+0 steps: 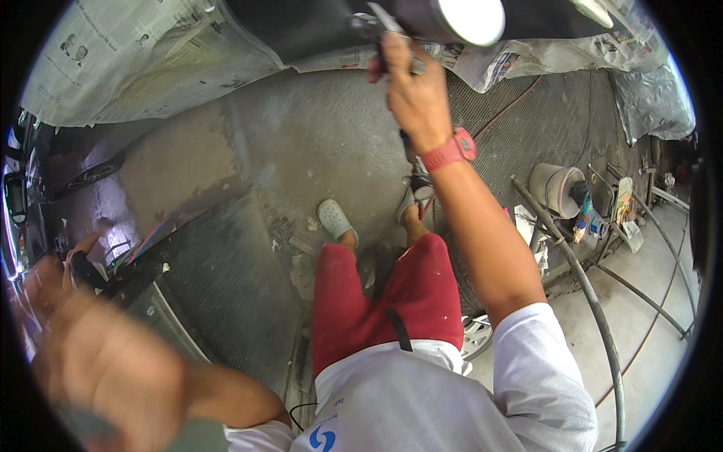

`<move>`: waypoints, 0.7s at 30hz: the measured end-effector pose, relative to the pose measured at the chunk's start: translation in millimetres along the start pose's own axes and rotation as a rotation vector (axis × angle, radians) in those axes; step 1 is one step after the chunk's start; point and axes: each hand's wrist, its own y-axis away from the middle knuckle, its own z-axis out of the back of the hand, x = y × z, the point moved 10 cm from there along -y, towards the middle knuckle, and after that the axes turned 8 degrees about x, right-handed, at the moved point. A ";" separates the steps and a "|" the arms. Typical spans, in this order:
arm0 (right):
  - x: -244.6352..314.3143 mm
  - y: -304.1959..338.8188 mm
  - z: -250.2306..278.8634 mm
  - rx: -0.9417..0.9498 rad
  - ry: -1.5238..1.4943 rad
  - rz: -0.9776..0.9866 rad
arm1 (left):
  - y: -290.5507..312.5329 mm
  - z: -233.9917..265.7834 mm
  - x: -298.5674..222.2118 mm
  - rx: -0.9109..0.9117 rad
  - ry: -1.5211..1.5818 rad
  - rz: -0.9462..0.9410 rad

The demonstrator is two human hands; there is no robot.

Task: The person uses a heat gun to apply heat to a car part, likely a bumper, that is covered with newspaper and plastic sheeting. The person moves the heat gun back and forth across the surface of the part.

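Note:
My right hand (418, 98), with a red watch on its wrist, is closed around what looks like a spray gun (369, 26). The gun's metal front and a pale pointed part show past my fingers, and fittings hang below my wrist. Right by the hand is a dark round cup with a white top (473, 19); I cannot tell whether it joins the gun. Behind them lies a dark panel (324, 22) edged with newspaper. My left hand (117, 369) is raised at the lower left, smeared by motion, so its fingers cannot be read.
Newspaper sheets (151, 64) hang along the far side. At the right are a white bucket (556, 188), bent metal pipes (576, 271) and a thin red hose (512, 105). A dark flat panel (233, 301) lies at the left. Another person's arm (90, 239) shows at the far left.

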 end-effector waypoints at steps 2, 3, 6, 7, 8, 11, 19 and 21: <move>-10.6 9.0 46.2 -0.065 -0.022 -0.005 | 74.7 37.6 85.8 -0.283 0.171 0.201; -9.4 12.4 69.0 -0.117 0.039 0.018 | 115.9 42.8 123.1 -0.234 -0.067 0.418; -27.2 17.0 128.5 -0.189 -0.043 0.033 | 257.2 50.1 206.6 -0.117 -0.398 0.975; -31.7 18.9 147.4 -0.189 -0.033 -0.021 | 304.2 49.0 219.8 -0.085 -0.414 1.162; -35.6 21.9 165.7 -0.193 -0.024 -0.074 | 347.3 46.4 227.5 -0.046 -0.429 1.347; -41.3 23.6 218.8 -0.256 -0.034 -0.035 | 438.4 34.1 232.0 0.075 -0.467 1.678; -60.8 18.5 351.9 -0.352 0.031 -0.051 | 525.8 14.5 197.6 -0.006 -0.515 2.004; -64.8 15.0 383.3 -0.344 0.074 -0.095 | 515.2 5.2 192.2 0.000 -0.562 2.020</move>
